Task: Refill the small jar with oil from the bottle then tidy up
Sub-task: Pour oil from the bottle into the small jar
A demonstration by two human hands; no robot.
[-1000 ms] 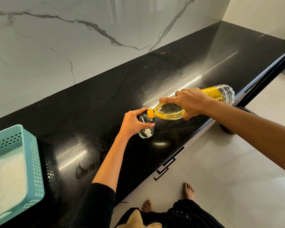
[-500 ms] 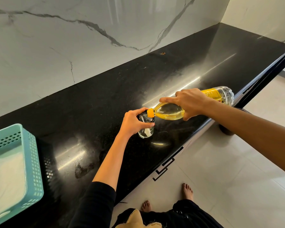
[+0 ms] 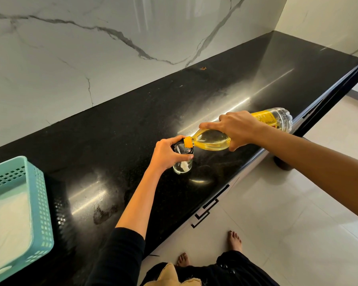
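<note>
Pouring step: right hand (image 3: pixel 239 129) grips tilted clear plastic oil bottle (image 3: pixel 212 140); left hand (image 3: pixel 166 154) wraps small glass jar (image 3: pixel 182 162) on black counter (image 3: pixel 122 131). Next: level bottle.

The jar (image 3: pixel 182 162) stood on the counter (image 3: pixel 116 129), ringed at its upper part by the left hand's fingers (image 3: pixel 174 141). Just right of those fingers the bottle (image 3: pixel 211 140) lay nearly level above the counter, neck over the jar's mouth, its middle wrapped by the right hand (image 3: pixel 236 129). The basket (image 3: pixel 42 203) sat well left of both hands, on the counter's near edge.
</note>
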